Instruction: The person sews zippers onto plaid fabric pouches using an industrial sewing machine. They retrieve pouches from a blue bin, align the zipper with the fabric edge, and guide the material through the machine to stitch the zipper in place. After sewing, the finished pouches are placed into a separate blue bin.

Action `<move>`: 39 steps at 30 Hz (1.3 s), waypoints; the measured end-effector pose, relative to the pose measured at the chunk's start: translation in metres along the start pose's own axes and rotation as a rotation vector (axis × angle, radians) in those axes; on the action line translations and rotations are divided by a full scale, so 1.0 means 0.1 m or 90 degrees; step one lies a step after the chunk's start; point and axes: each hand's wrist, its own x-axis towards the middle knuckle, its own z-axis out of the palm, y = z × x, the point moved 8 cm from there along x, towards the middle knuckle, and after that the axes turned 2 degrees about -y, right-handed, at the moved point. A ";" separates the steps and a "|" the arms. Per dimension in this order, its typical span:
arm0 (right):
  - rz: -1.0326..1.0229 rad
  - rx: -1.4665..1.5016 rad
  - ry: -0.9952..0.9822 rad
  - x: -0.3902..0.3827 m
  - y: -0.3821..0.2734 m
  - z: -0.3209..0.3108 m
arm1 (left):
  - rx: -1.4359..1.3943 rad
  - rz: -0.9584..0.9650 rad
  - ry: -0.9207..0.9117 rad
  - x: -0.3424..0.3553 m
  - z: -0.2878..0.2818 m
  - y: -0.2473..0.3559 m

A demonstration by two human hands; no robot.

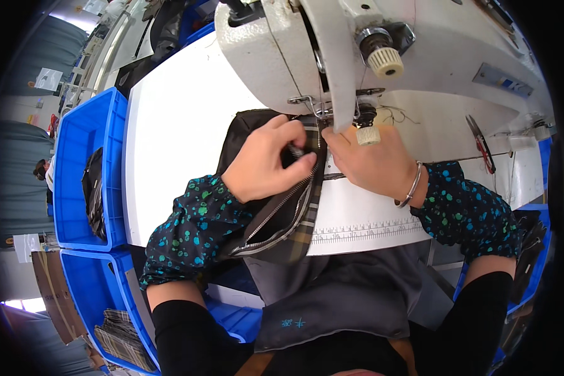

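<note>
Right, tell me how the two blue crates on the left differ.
The upper blue crate shows whole beside the white table and holds a dark bundle. The lower blue crate is cut off by the picture edge and holds stacked plaid pieces. Both are blue plastic with open tops.

I'm feeling matt woven plaid cloth (307, 213) under my fingers (294, 164), its metal zipper (282, 210) glinting. The machine (370, 50) is showing smooth glossy enamel, the surface (175, 144) smooth and white, the crates (81, 144) shiny plastic.
</note>
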 end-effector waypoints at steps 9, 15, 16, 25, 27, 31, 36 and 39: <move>-0.161 0.035 0.020 -0.08 -0.35 -0.01 | -0.328 -0.363 0.082 -0.46 0.17 -0.33; -0.052 0.046 0.036 0.00 -0.23 -0.04 | 0.213 -0.162 0.064 -0.27 -0.10 0.17; -0.015 0.056 0.018 -0.01 -0.18 0.00 | 0.274 -0.106 0.106 -0.23 -0.17 0.30; -0.300 0.206 0.037 -0.12 -0.53 -0.22 | 0.220 0.110 0.026 -0.19 0.05 0.40; -0.256 0.181 0.090 -0.12 -0.47 -0.27 | 0.266 0.130 0.007 -0.20 0.10 0.45; -0.238 0.149 0.093 -0.13 -0.46 -0.34 | 0.356 0.139 0.031 -0.21 0.19 0.54; -0.373 0.149 -0.055 -0.22 -0.68 -0.39 | 0.289 0.118 0.075 -0.23 0.16 0.44; -0.338 0.011 0.038 -0.22 -0.70 -0.36 | 0.291 0.120 0.044 -0.26 0.16 0.43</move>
